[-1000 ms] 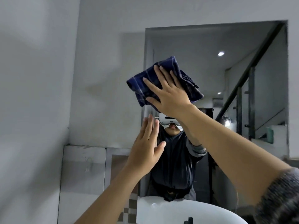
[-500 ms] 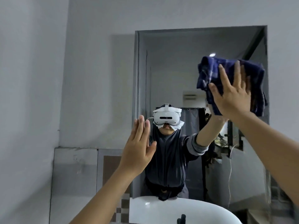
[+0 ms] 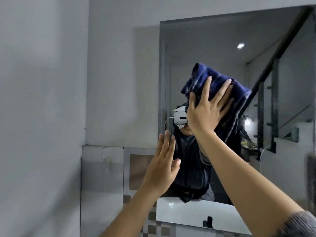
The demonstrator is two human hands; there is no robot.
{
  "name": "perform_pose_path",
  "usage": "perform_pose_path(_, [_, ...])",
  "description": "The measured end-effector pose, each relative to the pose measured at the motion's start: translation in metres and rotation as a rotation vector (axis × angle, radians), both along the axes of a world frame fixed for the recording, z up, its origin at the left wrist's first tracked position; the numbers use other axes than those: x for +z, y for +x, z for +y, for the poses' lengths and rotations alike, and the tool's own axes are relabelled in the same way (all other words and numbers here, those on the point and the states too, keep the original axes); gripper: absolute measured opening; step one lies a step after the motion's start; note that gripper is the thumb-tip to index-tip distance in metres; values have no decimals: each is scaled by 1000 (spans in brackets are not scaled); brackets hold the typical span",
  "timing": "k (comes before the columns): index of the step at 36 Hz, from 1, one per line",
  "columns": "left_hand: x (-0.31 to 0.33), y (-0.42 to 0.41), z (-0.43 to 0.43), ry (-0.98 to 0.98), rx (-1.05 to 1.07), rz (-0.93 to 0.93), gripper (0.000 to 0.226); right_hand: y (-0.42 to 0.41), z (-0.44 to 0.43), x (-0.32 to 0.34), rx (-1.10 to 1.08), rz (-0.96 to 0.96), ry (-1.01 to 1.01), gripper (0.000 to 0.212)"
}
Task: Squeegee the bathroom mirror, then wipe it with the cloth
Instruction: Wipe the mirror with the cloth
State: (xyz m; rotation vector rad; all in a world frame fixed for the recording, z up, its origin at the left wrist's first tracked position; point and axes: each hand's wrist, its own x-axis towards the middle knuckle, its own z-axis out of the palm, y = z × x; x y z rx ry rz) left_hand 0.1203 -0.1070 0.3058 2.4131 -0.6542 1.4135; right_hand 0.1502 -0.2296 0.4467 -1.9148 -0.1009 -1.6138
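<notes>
Right hand: the right hand (image 3: pixel 206 112) was spread flat, fingers (image 3: pixel 220 93) splayed wide, pressing the cloth (image 3: pixel 203 77) against the mirror (image 3: pixel 205 40); it pinned the cloth by palm pressure rather than closing round it.
Cloth: dark blue with faint paler stripes, bunched and folded, on the glass at mid-height, right of the reflected headset (image 3: pixel 179 118); its lower folds hung behind the wrist.
Left hand: the left hand (image 3: pixel 162 168) was open and empty, fingers together and pointing up, at the mirror's left edge; whether the palm touched the glass could not be told.
Hidden: the hand and cloth covered much of the person's reflection; the right sleeve (image 3: pixel 297 226) was cut off at the lower right corner.
Cut off: the mirror's right side ran out of view.
Hard to make out: the whole view was smeared by motion; a small dark object (image 3: pixel 207 222) at the mirror's foot could not be identified.
Sink: a white sink (image 3: pixel 188 212) appeared in the glass at the bottom.
Writing: none legible.
</notes>
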Motion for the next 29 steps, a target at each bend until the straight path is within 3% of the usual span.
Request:
perform_pose_path(6, [-1, -1, 2, 9, -11, 1, 75, 4, 11, -4, -31, -73, -764, 61])
perform_pose_path(11, [-5, -1, 2, -9, -26, 21, 80, 6, -45, -8, -152, -136, -1131, 61])
perform_pose_path(14, [-4, 0, 2, 0, -15, 19, 81, 4, -91, 0, -240, -120, -1222, 61])
perform_pose_path(18, [-5, 1, 2, 9, -4, 16, 77, -2, -148, 14, -291, -27, -1035, 64])
perform_pose_path(23, [-7, 1, -4, -42, 6, 6, 74, -1, -186, 1, -250, 95, -508, 63])
perform_pose_path(29, [-22, 0, -12, -98, 12, 31, 78, 1, -145, -50, -99, 107, 132, 64])
